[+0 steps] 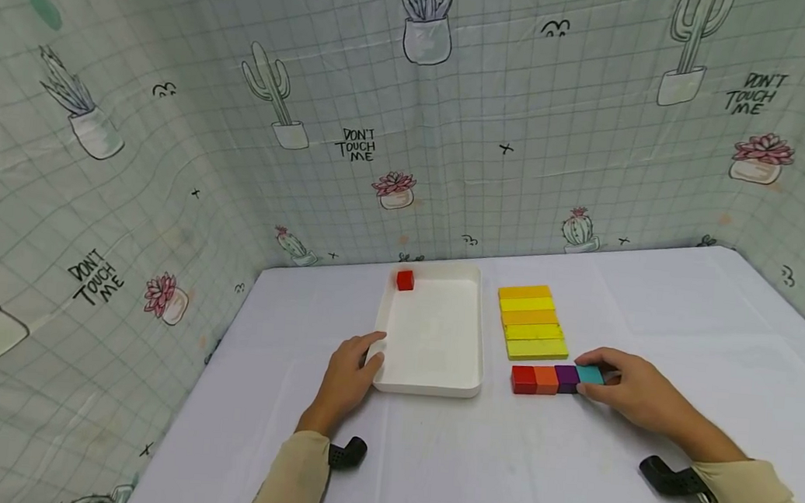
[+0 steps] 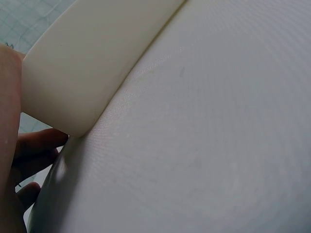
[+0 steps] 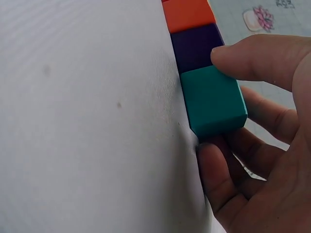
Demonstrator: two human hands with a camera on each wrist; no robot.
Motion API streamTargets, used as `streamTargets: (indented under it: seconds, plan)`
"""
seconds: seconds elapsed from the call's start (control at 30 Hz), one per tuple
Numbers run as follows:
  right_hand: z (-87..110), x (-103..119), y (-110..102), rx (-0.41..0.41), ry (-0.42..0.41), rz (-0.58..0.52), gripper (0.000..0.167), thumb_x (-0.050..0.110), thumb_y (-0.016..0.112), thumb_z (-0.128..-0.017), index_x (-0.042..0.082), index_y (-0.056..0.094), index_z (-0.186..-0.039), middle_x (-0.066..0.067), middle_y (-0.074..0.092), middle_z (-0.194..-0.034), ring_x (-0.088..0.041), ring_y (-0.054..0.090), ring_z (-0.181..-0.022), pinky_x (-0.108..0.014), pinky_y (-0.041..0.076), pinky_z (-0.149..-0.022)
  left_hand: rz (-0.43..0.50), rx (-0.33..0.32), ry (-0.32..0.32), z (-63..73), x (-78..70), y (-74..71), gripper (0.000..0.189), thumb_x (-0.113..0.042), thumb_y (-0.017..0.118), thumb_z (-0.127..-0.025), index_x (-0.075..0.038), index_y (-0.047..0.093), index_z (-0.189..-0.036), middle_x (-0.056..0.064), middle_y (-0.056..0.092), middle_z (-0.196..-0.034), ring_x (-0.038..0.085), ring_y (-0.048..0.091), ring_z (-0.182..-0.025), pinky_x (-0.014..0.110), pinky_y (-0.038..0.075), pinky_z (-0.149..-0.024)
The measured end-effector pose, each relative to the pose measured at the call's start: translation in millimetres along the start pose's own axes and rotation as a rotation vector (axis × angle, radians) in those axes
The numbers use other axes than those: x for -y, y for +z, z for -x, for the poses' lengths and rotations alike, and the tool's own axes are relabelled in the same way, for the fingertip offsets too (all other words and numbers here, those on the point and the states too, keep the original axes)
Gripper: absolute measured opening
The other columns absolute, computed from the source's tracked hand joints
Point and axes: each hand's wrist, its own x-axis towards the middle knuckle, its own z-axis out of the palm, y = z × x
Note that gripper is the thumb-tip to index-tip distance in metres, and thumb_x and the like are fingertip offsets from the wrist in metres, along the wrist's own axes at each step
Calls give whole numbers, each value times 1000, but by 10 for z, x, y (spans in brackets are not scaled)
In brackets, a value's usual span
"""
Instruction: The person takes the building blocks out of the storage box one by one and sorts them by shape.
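Note:
In the head view, my left hand (image 1: 350, 371) rests at the left rim of a white tray (image 1: 428, 388), thumb and a finger touching its edge. The tray's outer wall (image 2: 92, 63) fills the upper left of the left wrist view, with fingers beside its corner. My right hand (image 1: 638, 389) pinches a teal block (image 1: 590, 374) between thumb and fingers. This teal block ends a row that touches a purple block (image 1: 566, 379), an orange block (image 1: 546, 380) and a red block (image 1: 523, 380). From the right wrist, the thumb lies along the teal block's edge near the purple one.
A red cube (image 1: 405, 280) sits in the tray's far left corner. Several flat yellow and amber pieces (image 1: 534, 317) lie side by side behind the block row. White cloth covers the table (image 1: 485, 468); a patterned curtain (image 1: 481, 132) hangs behind and to the left.

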Motion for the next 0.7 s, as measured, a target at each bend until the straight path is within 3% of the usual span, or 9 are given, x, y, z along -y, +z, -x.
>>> streamTargets:
  seconds: [0.27,0.4,0.6,0.7]
  plan:
    - [-41,8,-94,51,-26,25,46,35,75,-90,8,64,-125,-16,62,-122,-28,59,-99,-45,55,-82,-1,2,13,-11,-2,-4,41,-24,57,-99,-17,61,-139,9,61,-134,30,51,-128,53,39,-107]
    - [-106,75,-196,37,-41,39,42,32,72,-92,5,64,-125,-17,64,-124,-33,61,-107,-51,55,-88,0,3,7,-19,14,-2,41,-25,57,-100,-17,61,-140,10,61,-134,30,51,-128,54,38,-108]
    - [-370,301,-303,7,-73,37,41,30,67,-97,2,62,-127,-15,66,-122,-34,60,-111,-54,53,-90,1,-7,22,-26,49,-13,40,-24,58,-99,-18,61,-139,10,62,-132,30,52,-126,54,40,-106]
    - [-531,425,-324,20,-89,-18,42,30,65,-98,1,60,-129,-14,66,-121,-32,61,-109,-51,54,-91,9,-4,42,-25,62,-12,40,-24,58,-99,-17,61,-139,10,63,-131,30,53,-125,54,41,-105]
